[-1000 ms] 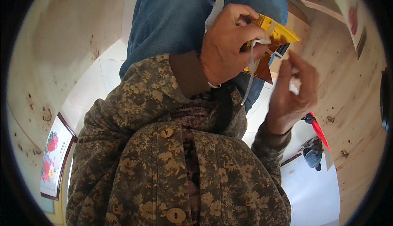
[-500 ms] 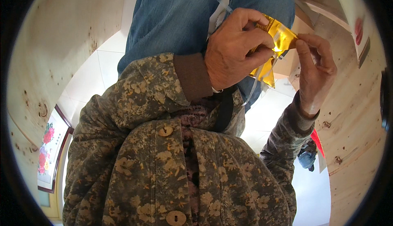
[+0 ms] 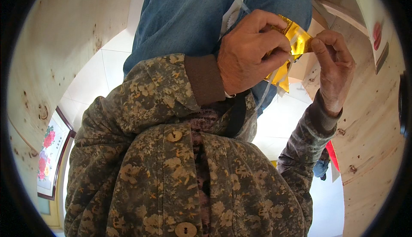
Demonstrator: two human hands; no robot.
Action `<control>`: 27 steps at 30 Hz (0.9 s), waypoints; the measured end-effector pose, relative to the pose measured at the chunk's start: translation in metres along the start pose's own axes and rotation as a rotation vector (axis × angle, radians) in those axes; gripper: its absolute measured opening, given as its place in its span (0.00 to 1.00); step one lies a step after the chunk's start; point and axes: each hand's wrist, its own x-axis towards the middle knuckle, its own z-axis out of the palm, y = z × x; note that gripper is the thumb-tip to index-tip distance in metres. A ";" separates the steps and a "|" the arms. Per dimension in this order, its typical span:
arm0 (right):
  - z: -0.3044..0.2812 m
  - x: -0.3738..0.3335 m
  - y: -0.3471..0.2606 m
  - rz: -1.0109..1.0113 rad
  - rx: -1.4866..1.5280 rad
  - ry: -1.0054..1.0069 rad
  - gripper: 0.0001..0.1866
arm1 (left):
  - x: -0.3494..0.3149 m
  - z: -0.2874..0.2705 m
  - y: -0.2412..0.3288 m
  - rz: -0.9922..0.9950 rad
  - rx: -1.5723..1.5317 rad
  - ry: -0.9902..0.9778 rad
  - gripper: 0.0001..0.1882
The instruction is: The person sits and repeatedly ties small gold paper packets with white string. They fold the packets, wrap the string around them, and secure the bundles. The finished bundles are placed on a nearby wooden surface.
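Note:
A shiny gold foil piece (image 3: 299, 42) is held taut between my two hands above my right knee. My left hand (image 3: 255, 50) has its fingers bent and closed on the foil's left side. On the foil's right tip, my right hand (image 3: 335, 67) pinches with thumb and forefinger. A second gold part (image 3: 282, 77) hangs below the left fingers. Pale, thin strips (image 3: 269, 92) trail down from beside it. The left fingers hide part of the foil, so how its pieces join cannot be made out.
My knees in blue jeans (image 3: 184, 18) lie under and beside the hands. Pale wooden boards with knots stand at the left (image 3: 77, 27) and right (image 3: 369, 121). A framed flower picture (image 3: 53, 155) is at the lower left. Light floor tiles (image 3: 279, 112) show below.
Both hands keep their hold on the foil and have shifted slightly right. My right wrist and forearm have moved a little to the right.

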 end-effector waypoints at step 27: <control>0.003 0.003 0.002 0.051 0.093 -0.034 0.03 | 0.001 -0.003 -0.001 0.025 0.070 -0.008 0.11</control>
